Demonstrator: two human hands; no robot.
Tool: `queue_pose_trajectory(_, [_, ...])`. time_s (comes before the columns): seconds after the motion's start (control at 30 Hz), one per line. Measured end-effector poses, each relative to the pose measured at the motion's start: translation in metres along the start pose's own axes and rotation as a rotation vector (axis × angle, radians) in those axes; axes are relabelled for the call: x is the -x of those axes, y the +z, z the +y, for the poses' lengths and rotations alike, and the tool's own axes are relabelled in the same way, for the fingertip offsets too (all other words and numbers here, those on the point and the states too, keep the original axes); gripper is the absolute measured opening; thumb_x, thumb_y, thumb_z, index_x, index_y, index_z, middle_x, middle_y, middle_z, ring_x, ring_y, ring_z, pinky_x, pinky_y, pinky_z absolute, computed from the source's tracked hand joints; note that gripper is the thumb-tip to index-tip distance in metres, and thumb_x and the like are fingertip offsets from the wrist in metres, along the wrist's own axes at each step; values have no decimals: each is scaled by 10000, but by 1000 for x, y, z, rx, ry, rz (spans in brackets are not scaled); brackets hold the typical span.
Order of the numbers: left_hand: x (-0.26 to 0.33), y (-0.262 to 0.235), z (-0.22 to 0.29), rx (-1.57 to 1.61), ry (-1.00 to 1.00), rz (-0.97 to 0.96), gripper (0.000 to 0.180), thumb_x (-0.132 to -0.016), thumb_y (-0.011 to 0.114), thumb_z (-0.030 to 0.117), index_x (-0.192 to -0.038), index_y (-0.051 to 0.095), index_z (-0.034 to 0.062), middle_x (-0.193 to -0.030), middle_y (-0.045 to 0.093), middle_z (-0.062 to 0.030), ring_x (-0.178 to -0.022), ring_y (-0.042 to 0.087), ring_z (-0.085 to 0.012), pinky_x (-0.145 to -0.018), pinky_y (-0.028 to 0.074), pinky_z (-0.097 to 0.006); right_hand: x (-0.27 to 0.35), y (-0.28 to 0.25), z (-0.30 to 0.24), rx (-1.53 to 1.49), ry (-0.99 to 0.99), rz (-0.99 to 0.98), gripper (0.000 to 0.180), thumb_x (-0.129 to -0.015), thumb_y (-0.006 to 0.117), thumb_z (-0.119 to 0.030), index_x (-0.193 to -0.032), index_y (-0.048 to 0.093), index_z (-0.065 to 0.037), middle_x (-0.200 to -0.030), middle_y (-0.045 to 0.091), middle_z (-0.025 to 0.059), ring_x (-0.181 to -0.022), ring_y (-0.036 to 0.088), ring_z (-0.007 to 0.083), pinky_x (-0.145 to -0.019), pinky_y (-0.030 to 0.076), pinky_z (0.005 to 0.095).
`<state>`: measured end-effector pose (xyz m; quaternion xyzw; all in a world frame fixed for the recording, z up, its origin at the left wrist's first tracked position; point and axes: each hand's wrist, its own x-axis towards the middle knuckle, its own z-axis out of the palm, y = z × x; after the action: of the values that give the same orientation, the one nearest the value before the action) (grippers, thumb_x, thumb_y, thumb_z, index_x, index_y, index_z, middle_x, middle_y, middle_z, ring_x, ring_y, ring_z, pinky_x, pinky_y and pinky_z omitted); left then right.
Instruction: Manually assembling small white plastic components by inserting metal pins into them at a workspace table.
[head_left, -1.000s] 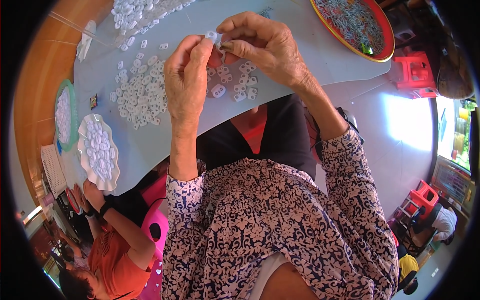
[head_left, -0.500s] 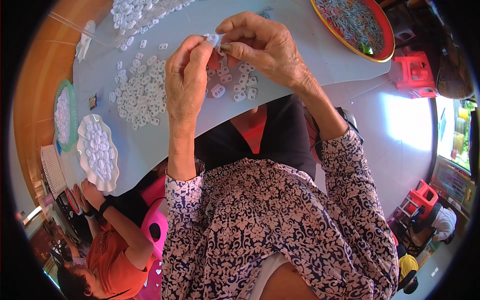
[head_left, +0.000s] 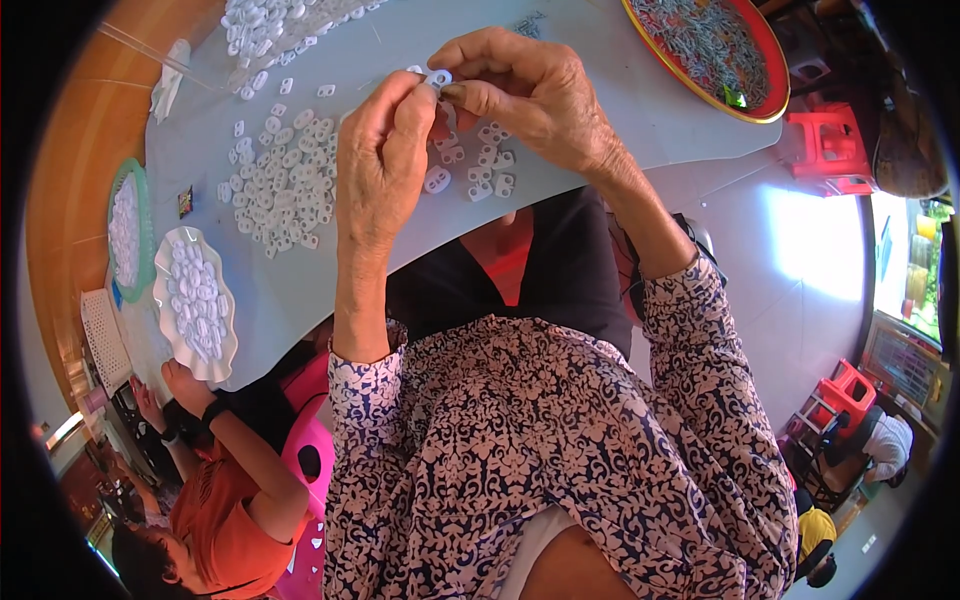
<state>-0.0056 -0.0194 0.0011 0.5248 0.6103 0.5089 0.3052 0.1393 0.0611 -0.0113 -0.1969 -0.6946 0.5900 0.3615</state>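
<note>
Both hands are raised over the near part of the table, their fingertips meeting. My left hand [head_left: 382,165] is closed, pinching a small white plastic cord-lock piece [head_left: 438,78] with holes between thumb and fingers. From the other side, my right hand [head_left: 535,95] grips the same piece between thumb and index finger. Whether a smaller part sits between the fingertips is hidden. Beneath the hands lie several white two-hole pieces [head_left: 490,160], partly covered by the fingers. Left of my left hand spreads a larger heap of similar white pieces [head_left: 285,185].
A red tray [head_left: 775,100] with small metal springs stands at the far right. At left are a wavy white dish [head_left: 228,300] and a green basket [head_left: 147,230], both holding white pieces. More pieces [head_left: 262,30] lie at the back. A person in orange [head_left: 240,510] sits at lower left.
The held piece and my left hand have shifted slightly right, and the piece is turned a little. The other person's hands have moved apart near the wavy dish.
</note>
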Motion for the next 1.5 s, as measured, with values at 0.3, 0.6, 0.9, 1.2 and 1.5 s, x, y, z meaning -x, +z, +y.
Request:
queue_pose_trajectory(0.3, [1, 4, -7, 140, -39, 90, 231, -894, 485, 190, -780, 531, -6, -615, 437, 26, -586, 364, -69, -505, 321, -257, 1, 2, 6, 14, 26, -67, 294, -832, 664, -62, -1112, 594, -6, -885, 655, 55, -832, 651, 118, -760, 547, 250])
queue_pose_trajectory(0.6, [3, 1, -4, 65, -88, 24, 253, -887, 461, 223, -767, 520, 8, -606, 422, 16, -586, 357, -71, -516, 343, -252, 1, 3, 2, 273, -34, -51, 311, -800, 700, -83, -1091, 607, -23, -874, 664, 65, -805, 659, 124, -741, 551, 252])
queue_pose_trajectory(0.9, [4, 4, -19, -82, 129, 25, 189, -893, 412, 156, -804, 473, 1, -689, 449, -76, -587, 376, -186, -527, 354, -316, -1, 4, 5, 294, -112, -27, 261, -786, 713, -91, -1023, 626, -26, -789, 664, 51, -726, 647, 96, -652, 533, 234])
queue_pose_trajectory(1.2, [2, 9, -19, 53, 96, 54, 259, -894, 435, 226, -748, 482, 16, -614, 397, 5, -582, 338, -77, -504, 339, -259, 0, 4, 3, 283, -87, -26, 230, -798, 709, -97, -993, 618, -18, -748, 659, 45, -705, 645, 92, -630, 525, 228])
queue_pose_trajectory(1.5, [2, 10, -17, 82, 41, 32, 266, -893, 424, 218, -724, 474, 18, -613, 396, 11, -592, 332, -73, -524, 335, -250, 0, 6, 10, 290, -167, 0, 197, -812, 686, -54, -984, 604, -1, -697, 629, 30, -629, 600, 74, -570, 497, 225])
